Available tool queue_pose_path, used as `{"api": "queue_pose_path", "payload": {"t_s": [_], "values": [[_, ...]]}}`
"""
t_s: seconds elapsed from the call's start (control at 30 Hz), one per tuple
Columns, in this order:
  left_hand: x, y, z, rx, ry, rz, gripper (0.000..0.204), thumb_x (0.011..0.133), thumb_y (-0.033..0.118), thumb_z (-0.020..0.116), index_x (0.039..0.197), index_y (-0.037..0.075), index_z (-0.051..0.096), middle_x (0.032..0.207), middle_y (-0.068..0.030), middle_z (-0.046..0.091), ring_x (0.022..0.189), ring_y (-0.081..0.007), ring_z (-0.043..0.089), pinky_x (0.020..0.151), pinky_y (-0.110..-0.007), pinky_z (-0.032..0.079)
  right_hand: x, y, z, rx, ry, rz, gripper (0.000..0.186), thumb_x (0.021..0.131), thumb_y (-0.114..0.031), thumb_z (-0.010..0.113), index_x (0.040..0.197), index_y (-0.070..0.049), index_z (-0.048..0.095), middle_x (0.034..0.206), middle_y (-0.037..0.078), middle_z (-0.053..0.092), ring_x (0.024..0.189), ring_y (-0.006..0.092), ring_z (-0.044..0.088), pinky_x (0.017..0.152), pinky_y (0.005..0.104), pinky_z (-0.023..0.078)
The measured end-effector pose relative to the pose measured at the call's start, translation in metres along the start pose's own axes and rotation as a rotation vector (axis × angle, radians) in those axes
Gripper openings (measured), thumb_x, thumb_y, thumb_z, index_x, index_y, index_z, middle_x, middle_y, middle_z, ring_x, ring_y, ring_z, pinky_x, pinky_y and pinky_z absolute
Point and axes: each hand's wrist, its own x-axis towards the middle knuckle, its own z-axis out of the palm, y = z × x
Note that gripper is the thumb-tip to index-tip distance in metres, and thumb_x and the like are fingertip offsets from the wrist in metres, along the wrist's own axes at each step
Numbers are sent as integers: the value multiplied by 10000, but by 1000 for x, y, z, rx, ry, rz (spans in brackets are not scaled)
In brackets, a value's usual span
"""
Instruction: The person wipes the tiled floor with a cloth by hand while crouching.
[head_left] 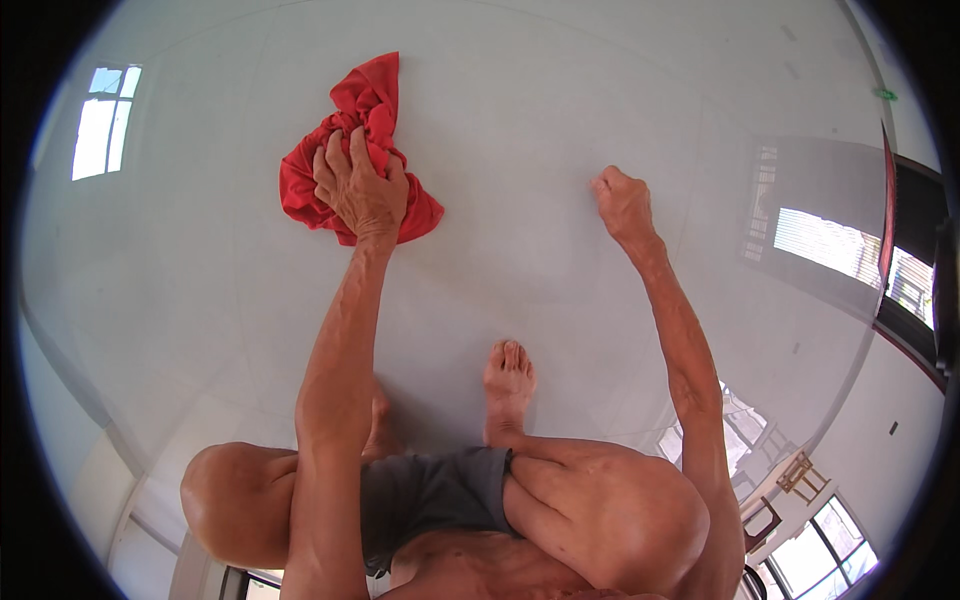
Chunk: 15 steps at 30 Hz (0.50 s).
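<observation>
A crumpled red cloth lies bunched on the glossy grey floor, left of the middle. My left hand presses down on it from above, fingers bent into its folds and gripping it. One end of the cloth sticks out beyond my fingertips, and another corner spreads to the right of my wrist. Over to the right, my right hand is closed in a fist, knuckles down at the floor. I see nothing in it. The two hands are well apart.
I squat with one bare foot forward between my arms; the other is partly hidden behind my left forearm. A dark-framed opening stands at the right edge. A wooden stool is at the lower right. A small green object lies at the upper right.
</observation>
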Motion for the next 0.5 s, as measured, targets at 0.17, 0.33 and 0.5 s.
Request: {"api": "queue_pose_path", "payload": {"t_s": [0.17,0.33,0.5], "values": [[0,1,-1,-14,-8,-2,557,856,288,727,1394,178,631,1531,-94,501,1423,-388,387,1054,-585,367,-1,6,3,-121,-8,-19,282,1001,-155,621,794,12,528,738,247,631,701,459,626,619,515,499],[1,0,-1,-12,-22,-12,565,854,295,728,1397,177,631,1536,-97,495,1425,-387,385,1057,-583,365,4,6,-2,-125,-36,95,287,1006,-157,621,798,16,524,734,246,627,689,457,610,623,508,496],[1,0,-2,-10,-17,-4,570,851,297,730,1398,174,631,1537,-96,494,1422,-384,386,1058,-578,364,4,6,-3,-64,3,55,278,1002,-151,623,803,17,524,727,244,621,678,460,605,618,520,489]]}}
